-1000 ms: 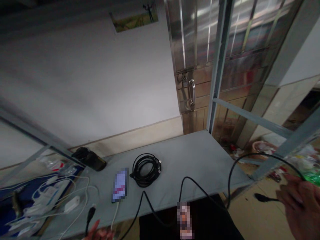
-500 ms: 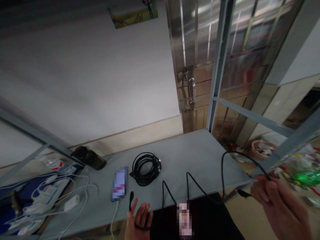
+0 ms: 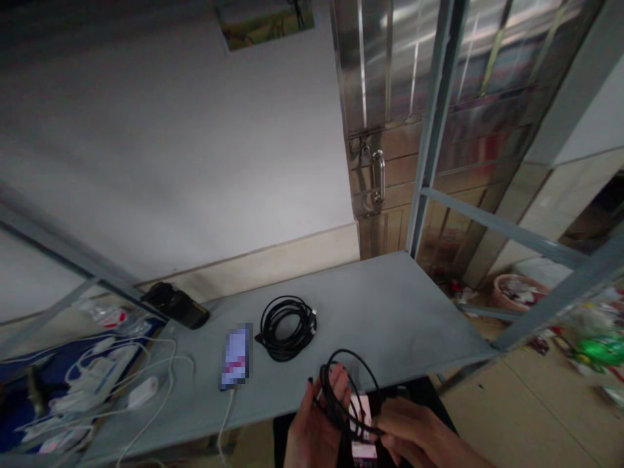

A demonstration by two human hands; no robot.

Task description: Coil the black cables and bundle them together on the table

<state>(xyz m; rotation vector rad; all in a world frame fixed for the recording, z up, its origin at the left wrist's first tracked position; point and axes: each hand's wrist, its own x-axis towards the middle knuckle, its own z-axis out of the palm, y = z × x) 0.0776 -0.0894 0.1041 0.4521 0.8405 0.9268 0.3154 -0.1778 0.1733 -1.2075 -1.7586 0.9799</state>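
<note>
Loops of a black cable lie across my left hand, whose fingers curl up around them above the table's front edge. My right hand is closed on the same cable at the lower right of the loops. Behind the hands is black cloth with a pink-and-white patch, partly covered. A second black cable rests on the table in a neat coil, a light-coloured plug showing at its right side. Left of that coil lies a blurred-out phone with a white cord running down from it.
The grey metal table stands against a white wall. A dark object sits at its back left, near tangled white cords and a white plug block. Grey frame posts rise at the right. A bin and litter are on the floor beyond.
My right hand has come in from the far right to beside my left hand. The cable stretched between them is now gathered in loops at my left hand.
</note>
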